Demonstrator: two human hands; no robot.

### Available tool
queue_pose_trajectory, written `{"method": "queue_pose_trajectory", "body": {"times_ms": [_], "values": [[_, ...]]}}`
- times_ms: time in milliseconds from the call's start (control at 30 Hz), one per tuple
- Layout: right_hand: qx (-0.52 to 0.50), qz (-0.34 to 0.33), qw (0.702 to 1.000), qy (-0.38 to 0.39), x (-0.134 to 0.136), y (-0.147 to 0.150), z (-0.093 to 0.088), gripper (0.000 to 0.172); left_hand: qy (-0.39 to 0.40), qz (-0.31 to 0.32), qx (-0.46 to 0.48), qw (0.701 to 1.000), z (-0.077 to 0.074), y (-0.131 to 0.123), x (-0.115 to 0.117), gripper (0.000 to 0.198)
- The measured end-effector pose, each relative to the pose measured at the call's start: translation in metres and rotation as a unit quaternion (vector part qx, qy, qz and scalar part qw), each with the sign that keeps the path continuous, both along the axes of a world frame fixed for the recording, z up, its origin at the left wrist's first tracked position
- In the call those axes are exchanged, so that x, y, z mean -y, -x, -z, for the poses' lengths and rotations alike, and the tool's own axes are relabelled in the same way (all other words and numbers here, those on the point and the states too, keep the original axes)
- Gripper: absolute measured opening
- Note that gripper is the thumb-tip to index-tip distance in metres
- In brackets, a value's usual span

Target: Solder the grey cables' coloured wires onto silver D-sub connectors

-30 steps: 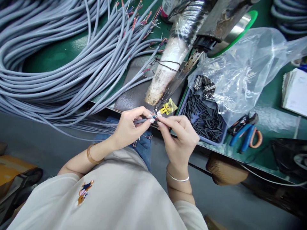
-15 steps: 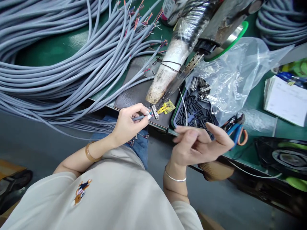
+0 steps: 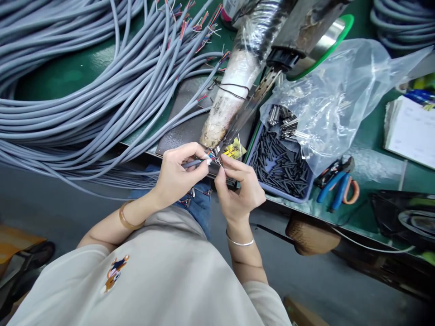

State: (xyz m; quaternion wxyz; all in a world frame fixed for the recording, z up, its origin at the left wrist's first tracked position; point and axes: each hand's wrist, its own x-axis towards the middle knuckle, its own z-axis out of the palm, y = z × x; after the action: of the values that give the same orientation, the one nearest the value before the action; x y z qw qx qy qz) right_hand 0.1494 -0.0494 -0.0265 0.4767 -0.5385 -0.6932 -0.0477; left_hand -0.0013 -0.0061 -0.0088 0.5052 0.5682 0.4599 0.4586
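Left hand clamps the grey cable; just right of it, the right hand pinches the coloured wires, fingertips together

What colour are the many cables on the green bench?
The cables are grey, clearest in the head view.

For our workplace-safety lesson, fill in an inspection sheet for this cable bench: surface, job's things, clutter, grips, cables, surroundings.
Surface: green bench, dark metal plate at its front edge.
Job's things: grey cable end with bared coloured wires, below a wrapped tool tip.
Clutter: blue tray of black sleeves, plastic bag, blue-handled pliers.
Grips: left hand pinches the cable end; right hand fingertips closed at the wires.
Cables: grey cable bundle covers the bench's left, sagging over its edge.
Surroundings: grey floor below the bench.
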Motion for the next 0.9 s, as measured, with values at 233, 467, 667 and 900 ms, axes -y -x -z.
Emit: {"method": "queue_pose_trajectory", "body": {"times_ms": [233,467,667,900], "values": [[0.005,-0.003,1.000,-0.002,-0.002,0.000,-0.006,0.022,-0.030,0.005,0.003,1.000,-0.008,0.001,0.001,0.007],[0.044,-0.005,0.999,-0.007,0.002,0.000,-0.006,0.017,0.004,0.006,-0.010,1.000,-0.008,0.001,-0.001,0.007],[0.050,-0.014,0.999,0.004,0.002,-0.003,-0.004,0.018,0.021,0.009,-0.010,1.000,-0.005,0.001,-0.002,0.006],[0.044,-0.012,0.999,-0.004,-0.001,0.000,-0.012,0.018,-0.001,-0.010,-0.013,1.000,-0.008,0.000,-0.001,0.007]]}}
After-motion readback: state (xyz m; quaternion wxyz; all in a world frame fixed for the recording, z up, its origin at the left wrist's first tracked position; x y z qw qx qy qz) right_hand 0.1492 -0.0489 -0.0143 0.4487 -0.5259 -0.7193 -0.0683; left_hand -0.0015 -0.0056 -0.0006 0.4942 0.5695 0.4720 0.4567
